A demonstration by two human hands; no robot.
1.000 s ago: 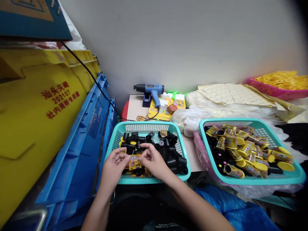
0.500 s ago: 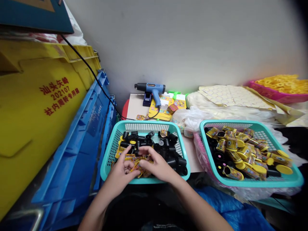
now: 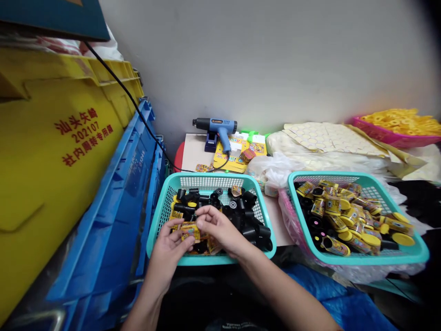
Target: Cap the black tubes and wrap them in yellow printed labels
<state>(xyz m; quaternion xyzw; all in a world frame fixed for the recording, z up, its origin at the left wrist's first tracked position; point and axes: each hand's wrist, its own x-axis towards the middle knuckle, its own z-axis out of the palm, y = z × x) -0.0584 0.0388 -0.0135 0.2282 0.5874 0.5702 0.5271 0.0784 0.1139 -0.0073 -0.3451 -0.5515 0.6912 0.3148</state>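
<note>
Over the left teal basket [image 3: 211,261], a small yellow printed label sleeve [image 3: 189,232] lies between my two hands. My left hand [image 3: 169,244] is closed on its left and lower side, thumb in front. With thumb and forefinger, my right hand [image 3: 217,230] pinches the upper right end. Beneath and behind them the basket holds black plastic cylinders [image 3: 248,219], several yellow caps and more printed sleeves. My hands hide part of the pile at the front.
A second teal basket [image 3: 365,261] at right holds many yellow-labelled tubes [image 3: 351,215]. A blue heat gun [image 3: 220,126] stands behind, its black cable running left. Yellow and blue crates [image 3: 103,220] wall off the left. A pink basket [image 3: 396,135] of yellow pieces sits far right.
One second ago both hands held a flat printed label. At half a second they were spread lower over loose sleeves; now they have closed on a sleeve again. The camera view shifted slightly.
</note>
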